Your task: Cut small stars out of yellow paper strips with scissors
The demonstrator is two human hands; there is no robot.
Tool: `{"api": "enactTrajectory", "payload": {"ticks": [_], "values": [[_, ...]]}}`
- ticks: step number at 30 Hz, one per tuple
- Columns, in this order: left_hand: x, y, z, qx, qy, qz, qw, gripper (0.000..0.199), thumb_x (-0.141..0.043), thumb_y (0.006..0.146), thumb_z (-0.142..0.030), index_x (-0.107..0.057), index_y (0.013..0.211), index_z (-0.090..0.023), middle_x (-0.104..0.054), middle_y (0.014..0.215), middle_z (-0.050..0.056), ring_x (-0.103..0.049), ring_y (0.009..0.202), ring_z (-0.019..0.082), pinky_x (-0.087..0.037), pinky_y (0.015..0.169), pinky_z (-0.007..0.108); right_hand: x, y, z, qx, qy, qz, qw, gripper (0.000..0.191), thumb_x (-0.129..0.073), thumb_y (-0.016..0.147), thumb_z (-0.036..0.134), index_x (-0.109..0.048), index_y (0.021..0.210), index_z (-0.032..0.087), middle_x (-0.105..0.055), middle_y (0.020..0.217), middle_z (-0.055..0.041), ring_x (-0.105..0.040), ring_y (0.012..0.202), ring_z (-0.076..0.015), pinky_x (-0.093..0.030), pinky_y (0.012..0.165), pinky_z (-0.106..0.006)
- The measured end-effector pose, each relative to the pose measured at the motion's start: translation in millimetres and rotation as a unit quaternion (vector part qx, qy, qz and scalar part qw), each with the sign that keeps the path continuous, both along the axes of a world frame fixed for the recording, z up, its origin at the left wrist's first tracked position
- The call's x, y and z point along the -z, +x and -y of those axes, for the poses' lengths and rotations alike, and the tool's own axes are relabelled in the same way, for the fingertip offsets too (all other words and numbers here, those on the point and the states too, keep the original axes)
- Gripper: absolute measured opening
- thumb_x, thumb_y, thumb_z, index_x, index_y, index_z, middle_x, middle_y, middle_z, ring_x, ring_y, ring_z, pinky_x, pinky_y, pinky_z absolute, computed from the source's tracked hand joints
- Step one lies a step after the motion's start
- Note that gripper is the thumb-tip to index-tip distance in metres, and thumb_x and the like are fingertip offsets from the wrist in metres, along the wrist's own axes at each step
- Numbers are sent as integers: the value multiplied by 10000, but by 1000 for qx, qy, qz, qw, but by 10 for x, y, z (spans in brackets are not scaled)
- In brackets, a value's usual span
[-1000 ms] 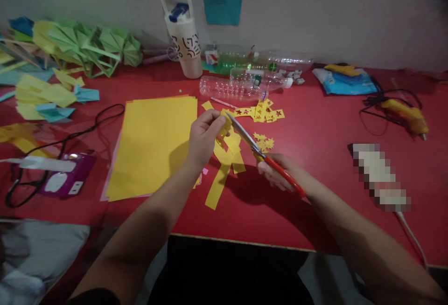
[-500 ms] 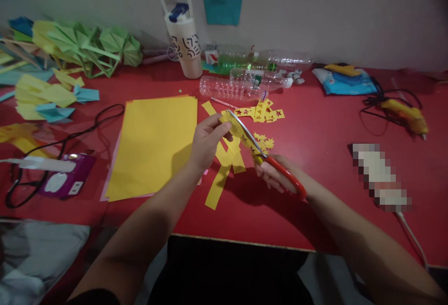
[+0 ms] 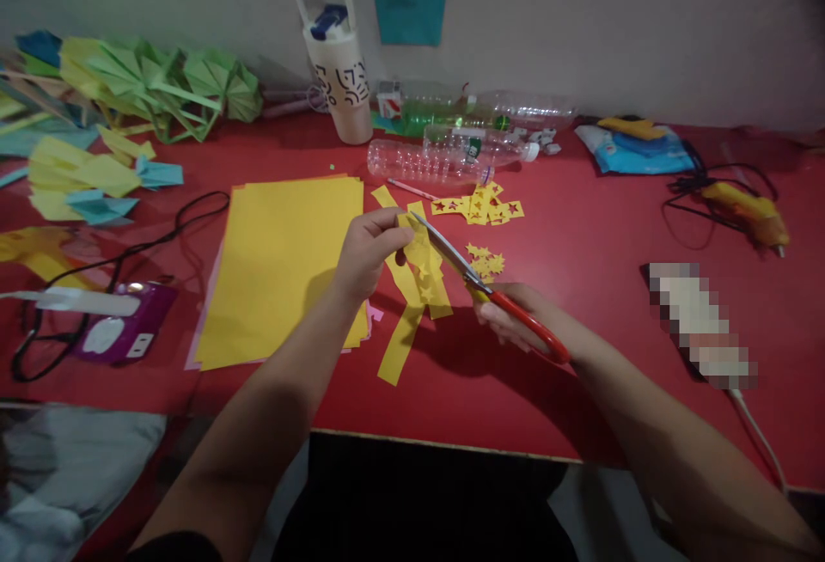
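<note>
Between the thumb and fingers of my left hand [image 3: 372, 251] is a yellow paper strip [image 3: 418, 246] that hangs down with star shapes in it. My right hand [image 3: 516, 317] is wrapped round red-handled scissors [image 3: 525, 321], whose blades point up and left, tips close to the strip's top end. Other yellow strips [image 3: 400, 345] lie on the red table under my hands. Small cut yellow stars [image 3: 486, 263] form a pile beyond the scissors, and strips with star-shaped holes [image 3: 478, 204] lie behind them.
A yellow paper stack [image 3: 284, 270] lies left of my hands. Clear bottles [image 3: 429, 160] and a white tumbler [image 3: 341, 85] are at the back. A glue gun [image 3: 744, 211] and a blurred-out device [image 3: 702, 326] are on the right, folded paper pieces [image 3: 83, 171] on the left.
My left hand has moved slightly left, away from the scissors. The strip, earlier stretched along the blades, now hangs down. My right hand and the scissors have shifted slightly right.
</note>
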State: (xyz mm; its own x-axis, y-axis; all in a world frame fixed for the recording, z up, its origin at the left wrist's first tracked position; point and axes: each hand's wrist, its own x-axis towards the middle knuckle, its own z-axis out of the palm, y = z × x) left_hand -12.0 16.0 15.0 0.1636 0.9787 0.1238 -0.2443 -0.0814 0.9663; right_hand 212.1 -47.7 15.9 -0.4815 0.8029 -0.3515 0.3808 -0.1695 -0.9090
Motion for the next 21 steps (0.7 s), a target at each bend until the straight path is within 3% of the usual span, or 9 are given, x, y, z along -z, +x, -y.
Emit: {"api": "enactTrajectory", "payload": {"ticks": [9, 21], "values": [[10, -57, -29, 7, -8, -27, 1000, 103, -659, 608, -242, -637, 531, -177, -508, 492, -34, -461, 465, 73, -404, 451, 211, 3, -7, 19, 4, -20, -19, 1000, 502, -620, 813, 668, -442, 675, 220, -427, 474, 81, -375, 355, -57, -299, 344, -198], [27, -52, -36, 9, 2, -12, 1000, 90, -666, 600, -235, -643, 530, -184, -526, 493, -27, -474, 457, 80, -412, 431, 215, 13, -23, 23, -1, -15, -24, 1000, 503, -602, 816, 678, -436, 666, 228, -402, 445, 95, -349, 331, -53, -330, 345, -206]]}}
